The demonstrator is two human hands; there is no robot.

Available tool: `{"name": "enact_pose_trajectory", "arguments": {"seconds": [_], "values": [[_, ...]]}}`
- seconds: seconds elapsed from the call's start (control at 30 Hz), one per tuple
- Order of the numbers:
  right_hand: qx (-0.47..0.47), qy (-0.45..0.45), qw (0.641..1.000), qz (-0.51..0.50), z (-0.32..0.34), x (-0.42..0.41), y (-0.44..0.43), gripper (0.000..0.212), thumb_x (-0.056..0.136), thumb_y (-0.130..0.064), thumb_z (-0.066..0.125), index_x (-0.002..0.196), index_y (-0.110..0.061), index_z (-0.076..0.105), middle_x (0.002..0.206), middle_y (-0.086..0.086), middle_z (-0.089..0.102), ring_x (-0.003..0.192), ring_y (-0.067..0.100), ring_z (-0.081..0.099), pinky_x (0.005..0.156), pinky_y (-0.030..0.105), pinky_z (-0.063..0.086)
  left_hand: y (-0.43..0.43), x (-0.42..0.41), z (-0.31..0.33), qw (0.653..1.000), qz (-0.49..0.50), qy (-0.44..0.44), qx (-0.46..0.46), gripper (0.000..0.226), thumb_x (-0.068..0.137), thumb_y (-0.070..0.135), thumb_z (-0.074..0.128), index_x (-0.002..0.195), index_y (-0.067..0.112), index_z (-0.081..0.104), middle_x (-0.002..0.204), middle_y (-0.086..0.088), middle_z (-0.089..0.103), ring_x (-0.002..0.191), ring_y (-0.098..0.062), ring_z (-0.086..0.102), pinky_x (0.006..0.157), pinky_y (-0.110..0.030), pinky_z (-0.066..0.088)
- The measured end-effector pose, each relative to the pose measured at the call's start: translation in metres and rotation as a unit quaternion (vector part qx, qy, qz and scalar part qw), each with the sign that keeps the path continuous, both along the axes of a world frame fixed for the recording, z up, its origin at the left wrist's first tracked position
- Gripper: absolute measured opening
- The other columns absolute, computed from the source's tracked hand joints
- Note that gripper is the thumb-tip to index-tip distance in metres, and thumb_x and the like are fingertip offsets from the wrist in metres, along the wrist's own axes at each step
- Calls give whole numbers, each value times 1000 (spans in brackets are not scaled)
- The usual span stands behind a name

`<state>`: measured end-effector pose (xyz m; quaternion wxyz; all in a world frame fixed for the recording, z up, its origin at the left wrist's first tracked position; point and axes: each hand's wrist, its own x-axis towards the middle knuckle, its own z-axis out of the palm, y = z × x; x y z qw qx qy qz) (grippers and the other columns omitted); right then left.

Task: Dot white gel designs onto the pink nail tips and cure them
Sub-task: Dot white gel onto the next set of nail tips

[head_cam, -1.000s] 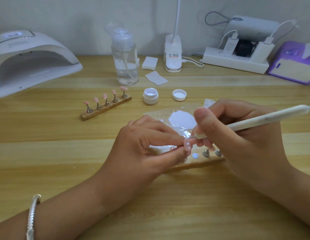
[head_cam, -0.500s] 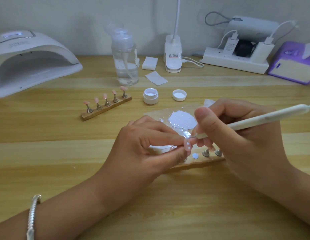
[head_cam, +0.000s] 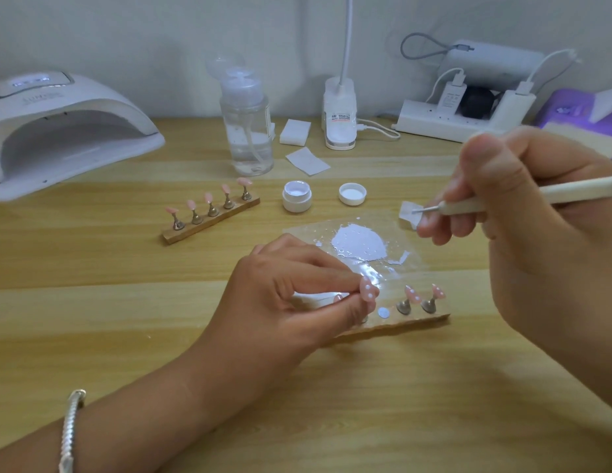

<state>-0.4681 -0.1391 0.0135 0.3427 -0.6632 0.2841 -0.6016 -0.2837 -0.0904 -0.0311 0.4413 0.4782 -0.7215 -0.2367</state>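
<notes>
Grip: my left hand (head_cam: 291, 295) is pinching the dotted nail tip (head_cam: 367, 291) between thumb and fingertips, just above the left half of the near stand (head_cam: 400, 327).
Tool: my right hand (head_cam: 523, 227), fingers curled round the dotting pen (head_cam: 502, 199), is hovering behind the near stand's right end.
Gel: the white gel puddle (head_cam: 359, 245) is sitting just behind the near stand.
Care: I am judging a light reload, wrists braced, each dot touched straight down.

home nail desk, curing lamp (head_cam: 58, 131), wooden tabletop (head_cam: 127, 268)
</notes>
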Motion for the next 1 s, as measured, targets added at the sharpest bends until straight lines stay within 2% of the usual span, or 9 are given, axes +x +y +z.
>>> {"name": "enact_pose_trajectory", "arguments": {"seconds": [0.27, 0.4, 0.5, 0.7, 0.77, 0.83, 0.9, 1.0], "values": [[23, -9, 1000, 9, -7, 1, 0, 29, 92, -29, 60, 66, -16, 59, 57, -9, 61, 52, 16, 63, 52, 27, 48, -1, 1, -1, 1000, -4, 8, -6, 16, 81, 42, 71, 77, 29, 81, 87, 24, 73, 96, -14, 64, 85, -41, 47], [29, 24, 999, 19, -12, 4, 6, 38, 88, -44, 65, 63, -17, 59, 59, -3, 64, 53, 16, 64, 54, 25, 49, 0, 0, -1, 1000, 0, 13, -13, 18, 82, 42, 69, 78, 29, 81, 89, 24, 73, 98, -14, 64, 87, -44, 47], [22, 36, 999, 12, -12, 4, 8, 37, 88, -48, 64, 64, -20, 60, 59, -4, 65, 53, 17, 65, 54, 23, 48, 0, 0, -1, 999, 4, 31, -23, 16, 83, 40, 70, 81, 28, 81, 90, 23, 73, 99, -13, 64, 88, -47, 47], [-6, 45, 999, -26, -10, 2, 6, 29, 87, -46, 68, 71, -22, 64, 66, -4, 68, 62, 20, 68, 58, 33, 52, 1, 0, 0, 997, 21, 52, -47, 11, 86, 37, 69, 92, 32, 77, 92, 25, 73, 95, -12, 65, 85, -49, 48], [0, 56, 998, -29, -12, 1, 5, 29, 86, -46, 69, 72, -21, 66, 66, -4, 68, 62, 23, 67, 58, 40, 53, 2, 1, 1, 996, 29, 57, -57, 9, 87, 36, 69, 87, 36, 78, 89, 24, 74, 94, -11, 65, 85, -48, 48], [3, 66, 997, -27, -13, 0, 5, 28, 86, -45, 70, 72, -21, 67, 66, -4, 68, 61, 24, 66, 58, 46, 53, 2, 0, 1, 996, 34, 60, -62, 11, 87, 32, 71, 95, 39, 75, 90, 22, 74, 95, -13, 66, 86, -48, 49], [7, 68, 997, -29, -13, 0, 6, 28, 86, -45, 70, 72, -20, 67, 66, -4, 68, 60, 22, 65, 58, 47, 53, 1, 1, 2, 995, 33, 68, -60, 12, 89, 29, 71, 97, 36, 75, 93, 18, 74, 98, -16, 66, 87, -44, 50], [15, 66, 997, -38, -11, 0, 6, 33, 85, -50, 68, 71, -20, 67, 66, -4, 68, 60, 20, 65, 59, 40, 54, 1, 1, 4, 995, 19, 91, -41, 14, 91, 23, 65, 97, 27, 77, 94, 10, 68, 96, -12, 65, 83, -18, 45]]}}
